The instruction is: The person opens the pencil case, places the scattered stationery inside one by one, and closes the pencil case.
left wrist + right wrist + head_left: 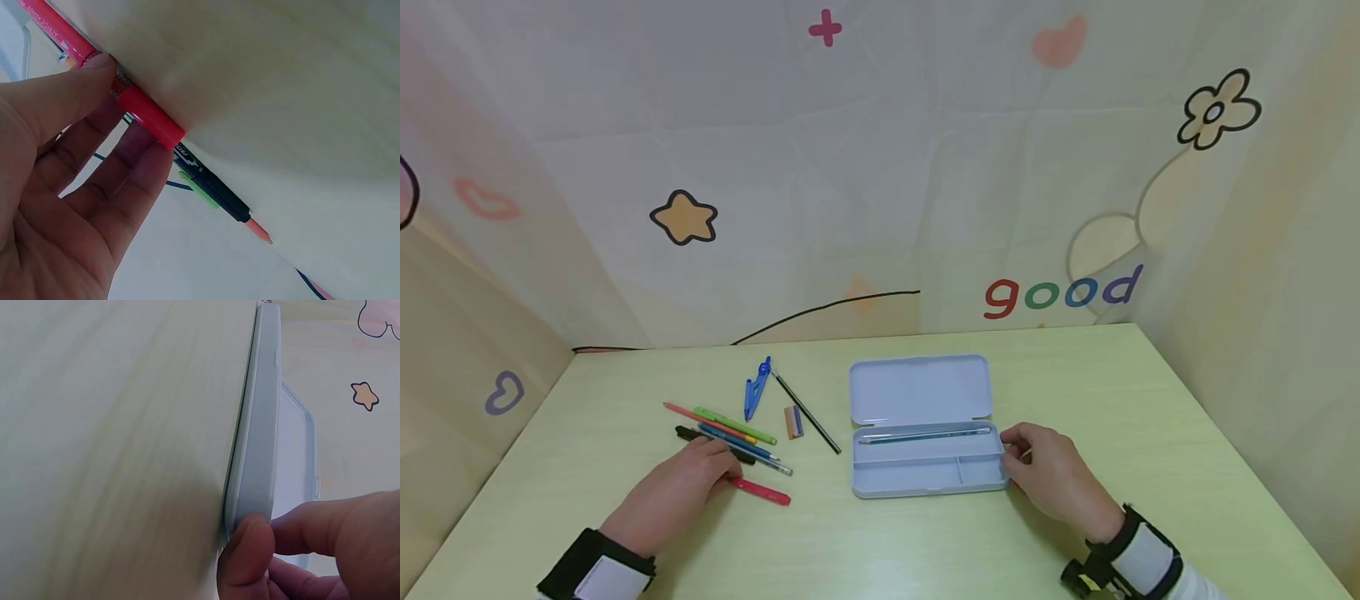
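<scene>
My left hand (688, 479) pinches a red acrylic marker (153, 119) between thumb and fingers, low over the table at the left. Just behind it lies a loose pile: a black marker (215, 187), a green pen (737, 425), an orange-red pencil (688, 412) and blue pencils (737, 439). At the right, my right hand (1060, 475) grips the right end of a pale blue pencil case (910, 477), thumb and forefinger at its corner. The case's lid (920, 390) is folded back, and one pencil (925, 435) lies in the long rear compartment.
Between pile and case lie a dark striped pencil (807, 412) and a small sharpener or eraser-like block (793, 422). A blue compass (757, 388) rests farther back. A printed cloth (880, 183) hangs behind the pale wooden table (1075, 375).
</scene>
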